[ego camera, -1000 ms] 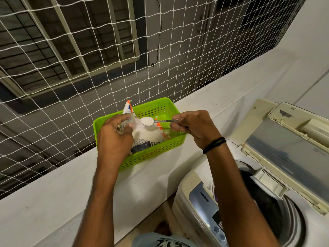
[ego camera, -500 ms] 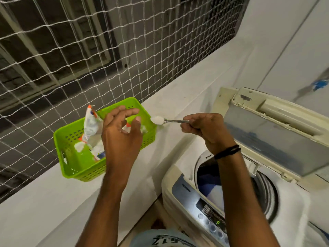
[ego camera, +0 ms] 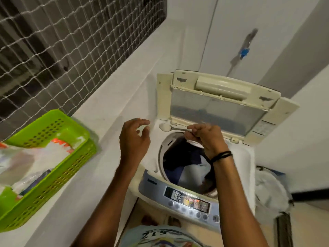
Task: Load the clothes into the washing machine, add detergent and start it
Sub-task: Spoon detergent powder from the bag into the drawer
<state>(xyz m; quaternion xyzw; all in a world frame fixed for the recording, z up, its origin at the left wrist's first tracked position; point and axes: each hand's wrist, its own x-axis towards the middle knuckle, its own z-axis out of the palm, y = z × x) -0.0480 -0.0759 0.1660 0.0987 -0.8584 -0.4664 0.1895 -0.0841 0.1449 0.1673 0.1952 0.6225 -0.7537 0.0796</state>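
Detergent (ego camera: 165, 128), a small white heap, sits in the bowl of one spoon (ego camera: 179, 129) held over the back left corner of the washing machine (ego camera: 239, 155), just in front of its raised lid (ego camera: 219, 107). The right hand (ego camera: 204, 138) pinches the spoon's handle. The left hand (ego camera: 134, 141) hovers beside it with fingers loosely spread, holding nothing. Inside the open drum lie clothes (ego camera: 183, 163), dark blue and white, too jumbled to count. One green basket (ego camera: 53, 177) stands on the ledge (ego camera: 106, 111) to the left, holding a blurred detergent packet (ego camera: 44, 154).
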